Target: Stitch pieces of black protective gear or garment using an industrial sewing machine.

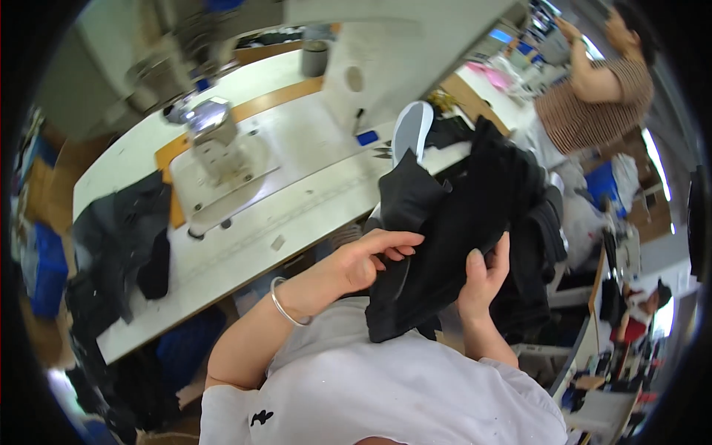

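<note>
Black cloth (452,245) is bunched up in front of my chest, with a smoother dark grey panel (408,191) at its left side. My left hand (367,259) pinches the cloth's left edge between thumb and fingers. At the right edge, my right hand (486,285) grips the same cloth, thumb on top and fingers behind. What kind of garment or part it is, I cannot tell. Beyond the panel stands a grey sole-shaped piece (412,132) with a white rim. More dark cloth (535,259) hangs to the right of my right hand.
A sewing machine (222,148) is on the white table (274,215) at left. Dark cloth pieces (122,230) drape over the table's left end. A grey cup-shaped holder (314,59) sits at the back. Another person (593,104) in a striped top is at the far right.
</note>
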`<move>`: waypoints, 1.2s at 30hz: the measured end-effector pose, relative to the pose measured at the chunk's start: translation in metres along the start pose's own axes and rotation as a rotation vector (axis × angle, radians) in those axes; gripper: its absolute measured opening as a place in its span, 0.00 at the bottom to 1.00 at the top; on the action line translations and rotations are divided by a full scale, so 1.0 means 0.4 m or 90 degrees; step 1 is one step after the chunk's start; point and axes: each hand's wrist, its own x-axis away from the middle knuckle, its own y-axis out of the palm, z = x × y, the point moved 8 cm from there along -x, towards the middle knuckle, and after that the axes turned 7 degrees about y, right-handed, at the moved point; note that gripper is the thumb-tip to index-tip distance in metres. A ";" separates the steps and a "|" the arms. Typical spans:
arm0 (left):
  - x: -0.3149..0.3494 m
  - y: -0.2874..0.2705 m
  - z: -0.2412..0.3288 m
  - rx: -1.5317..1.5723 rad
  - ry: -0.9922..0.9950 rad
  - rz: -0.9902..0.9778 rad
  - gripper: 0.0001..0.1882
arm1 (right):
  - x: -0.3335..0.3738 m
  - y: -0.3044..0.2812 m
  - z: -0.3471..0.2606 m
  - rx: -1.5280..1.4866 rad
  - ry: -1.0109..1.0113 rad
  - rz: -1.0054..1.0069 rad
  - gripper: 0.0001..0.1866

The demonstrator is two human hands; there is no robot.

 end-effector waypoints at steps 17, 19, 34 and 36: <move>0.119 -0.089 -0.123 0.465 -0.074 0.436 0.23 | 0.010 0.088 0.079 0.085 -0.045 -0.103 0.32; 0.106 -0.091 -0.085 0.429 -0.006 0.393 0.19 | -0.002 0.093 0.058 0.182 -0.082 -0.104 0.30; 0.094 -0.139 0.110 -0.304 0.205 0.549 0.21 | -0.083 0.413 -0.169 0.726 -0.473 -0.350 0.19; 0.098 -0.172 0.104 -0.208 0.207 0.577 0.28 | -0.103 0.433 -0.129 0.641 -0.398 -0.421 0.15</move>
